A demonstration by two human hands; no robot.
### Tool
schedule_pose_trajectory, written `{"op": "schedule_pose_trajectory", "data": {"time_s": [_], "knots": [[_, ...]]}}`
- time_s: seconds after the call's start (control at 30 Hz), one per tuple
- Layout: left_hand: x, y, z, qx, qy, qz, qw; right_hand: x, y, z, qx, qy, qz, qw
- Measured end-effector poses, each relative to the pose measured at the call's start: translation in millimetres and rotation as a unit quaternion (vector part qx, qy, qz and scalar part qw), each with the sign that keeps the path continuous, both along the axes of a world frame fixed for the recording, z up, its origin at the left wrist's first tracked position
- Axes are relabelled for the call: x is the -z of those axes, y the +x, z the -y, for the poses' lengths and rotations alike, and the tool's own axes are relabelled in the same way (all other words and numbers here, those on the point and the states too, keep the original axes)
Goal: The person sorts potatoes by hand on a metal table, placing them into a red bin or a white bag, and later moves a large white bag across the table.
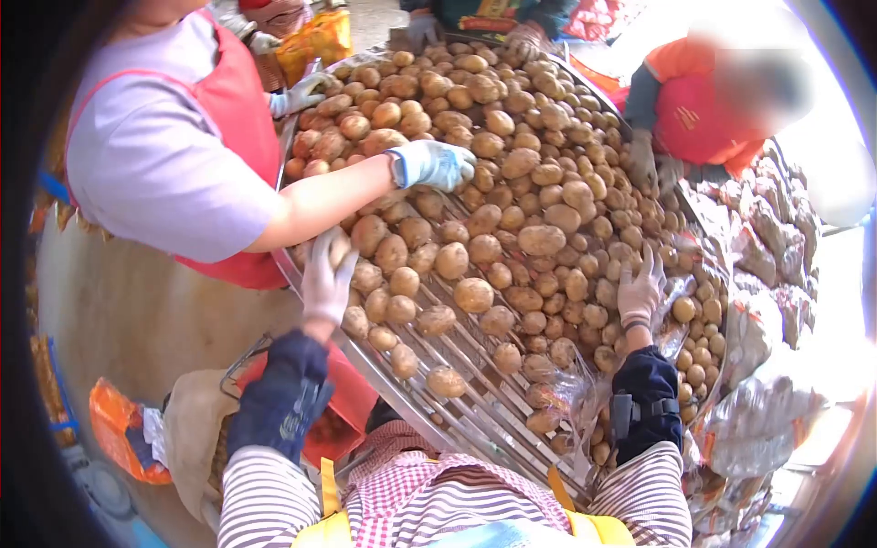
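A large heap of brown potatoes (541, 240) covers the slatted metal sorting table (484, 416) in front of me. At the table's left edge my left hand (327, 283), in a pale glove, has its thumb and fingers around a potato (339, 245). My right hand (641, 294), also gloved, lies on the right side of the heap with its fingers apart, touching potatoes. Just right of that hand, clear plastic (674, 315) partly covers a group of smaller potatoes (700, 352). More crumpled plastic film (571, 397) lies on the slats near my right forearm.
At left, a co-worker in a red apron (242, 119) reaches a gloved hand (436, 166) across the heap. Other workers stand at the far side and right. A red bin (343, 406) and a sack (194, 438) stand low on my left. Filled bags (763, 233) are stacked at right.
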State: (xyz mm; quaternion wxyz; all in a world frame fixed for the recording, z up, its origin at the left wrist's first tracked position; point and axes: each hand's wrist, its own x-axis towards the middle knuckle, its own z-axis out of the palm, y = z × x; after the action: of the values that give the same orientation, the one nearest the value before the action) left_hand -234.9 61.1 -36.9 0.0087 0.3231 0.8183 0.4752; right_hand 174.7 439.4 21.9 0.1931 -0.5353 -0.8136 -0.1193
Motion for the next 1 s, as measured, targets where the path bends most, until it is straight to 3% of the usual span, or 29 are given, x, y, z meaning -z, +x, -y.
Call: {"op": "schedule_pose_trajectory", "data": {"time_s": [0.1,0.2,0.27,0.3,0.33,0.4,0.47,0.53,0.6,0.7,0.8,0.87,0.93,0.97,1.0], "knots": [[15.8,44.5,44.8,0.057,-0.029,-0.052,0.997,-8.7,-9.6,3.2,-0.003,-0.060,0.026,0.998],[18.9,60.7,45.9,0.071,-0.016,-0.106,0.992,-12.7,-30.9,10.5,0.065,-0.121,0.052,0.989],[19.1,60.9,42.5,0.047,-0.049,-0.082,0.994,-10.9,-33.5,9.7,0.074,-0.131,-0.015,0.988],[18.7,61.5,43.2,0.045,-0.065,-0.060,0.995,-1.2,-29.8,4.7,0.054,-0.174,-0.114,0.977],[18.4,62.3,43.9,0.050,-0.067,-0.057,0.995,11.6,-29.9,6.7,0.059,-0.175,-0.111,0.976],[20.0,60.8,43.5,0.041,-0.066,-0.118,0.990,29.1,-33.9,27.9,-0.025,-0.117,-0.302,0.946],[22.5,58.5,41.7,0.071,-0.057,-0.119,0.989,30.5,-41.8,34.8,0.000,-0.142,-0.321,0.936],[25.6,58.3,41.8,0.043,-0.073,-0.102,0.991,29.9,-54.0,42.0,-0.041,-0.156,-0.413,0.896],[18.2,61.6,39.2,0.052,-0.077,-0.075,0.993,42.2,-87.7,55.8,-0.036,-0.165,-0.550,0.818],[29.3,56.0,40.5,0.053,-0.064,-0.142,0.986,35.5,-144.9,97.3,-0.075,-0.252,-0.434,0.862],[16.8,60.3,39.0,0.037,-0.094,-0.103,0.990,18.0,-203.0,118.5,-0.083,-0.303,-0.292,0.903],[15.7,60.9,39.1,0.036,-0.097,-0.098,0.990,-0.6,-239.0,134.7,-0.099,-0.334,-0.295,0.890],[12.5,58.9,36.5,0.045,-0.106,-0.161,0.980,14.2,-256.2,149.3,-0.240,-0.379,-0.381,0.808],[16.4,56.3,36.4,0.047,-0.100,-0.172,0.979,9.0,-251.6,153.6,-0.321,-0.394,-0.435,0.743],[14.6,54.2,36.4,0.046,-0.101,-0.171,0.979,-0.3,-241.3,147.1,-0.344,-0.365,-0.425,0.754]]}}
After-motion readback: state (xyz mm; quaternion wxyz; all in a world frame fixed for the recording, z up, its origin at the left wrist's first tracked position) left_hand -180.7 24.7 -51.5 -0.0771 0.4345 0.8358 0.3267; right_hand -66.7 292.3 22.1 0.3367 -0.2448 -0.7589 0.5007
